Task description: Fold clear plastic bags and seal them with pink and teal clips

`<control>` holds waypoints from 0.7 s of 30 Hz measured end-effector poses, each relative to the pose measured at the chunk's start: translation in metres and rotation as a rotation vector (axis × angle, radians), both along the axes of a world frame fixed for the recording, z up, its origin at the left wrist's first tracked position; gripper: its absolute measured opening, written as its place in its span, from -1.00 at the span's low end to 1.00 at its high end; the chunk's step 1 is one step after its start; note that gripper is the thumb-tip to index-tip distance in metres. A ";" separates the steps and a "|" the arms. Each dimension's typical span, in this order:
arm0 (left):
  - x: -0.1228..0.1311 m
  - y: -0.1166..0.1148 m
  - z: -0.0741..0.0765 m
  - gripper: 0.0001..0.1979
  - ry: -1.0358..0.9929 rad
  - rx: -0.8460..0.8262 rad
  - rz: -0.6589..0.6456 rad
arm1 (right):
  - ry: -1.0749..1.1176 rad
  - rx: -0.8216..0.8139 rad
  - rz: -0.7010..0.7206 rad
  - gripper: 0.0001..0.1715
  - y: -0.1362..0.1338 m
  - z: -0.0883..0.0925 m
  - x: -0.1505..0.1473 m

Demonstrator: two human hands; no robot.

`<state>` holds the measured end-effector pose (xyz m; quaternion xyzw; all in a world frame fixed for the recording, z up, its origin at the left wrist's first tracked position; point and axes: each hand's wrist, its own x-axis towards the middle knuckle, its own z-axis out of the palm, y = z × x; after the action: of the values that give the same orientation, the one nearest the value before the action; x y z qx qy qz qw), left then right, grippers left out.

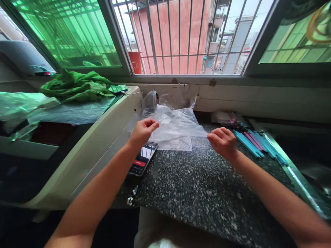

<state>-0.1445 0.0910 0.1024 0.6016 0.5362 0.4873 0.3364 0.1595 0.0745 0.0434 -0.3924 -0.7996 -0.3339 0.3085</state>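
Observation:
A clear plastic bag (pixel 178 125) is stretched flat between my two hands, above the speckled dark countertop (pixel 196 186). My left hand (pixel 144 130) pinches its left edge between thumb and fingers. At the opposite corner, my right hand (pixel 222 142) has its fingers closed on the plastic. Under the held bag, more clear plastic (pixel 178 144) lies on the counter. A phone (pixel 143 160) with a lit screen rests just below my left hand. Beside my right hand, several blue strips (pixel 248 144) and purple strips (pixel 254 140) lie in a fanned pile.
A white machine (pixel 108 127) with a green cloth (pixel 77 86) on it stands at the left. More clear bags (pixel 176 98) lean against the back wall. A metal-rimmed sink (pixel 297 172) borders the right side. A small shiny chain (pixel 132 196) lies near the front edge.

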 end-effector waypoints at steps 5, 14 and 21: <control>0.038 -0.055 -0.026 -0.81 -0.029 -0.022 -0.046 | -0.014 0.082 -0.007 -0.86 -0.061 -0.006 0.042; 0.035 -0.137 -0.106 -0.74 0.063 -0.321 -0.305 | -0.044 -0.363 0.275 -0.90 -0.155 -0.050 0.080; 0.027 -0.131 -0.096 -0.58 -0.003 -0.468 -0.372 | 0.628 -0.765 -0.040 -0.67 -0.097 -0.040 0.077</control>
<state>-0.1174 -0.0398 0.0065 0.5948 0.5139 0.2816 0.5503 0.2366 -0.0226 0.0039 -0.5745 -0.7257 0.1120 0.3617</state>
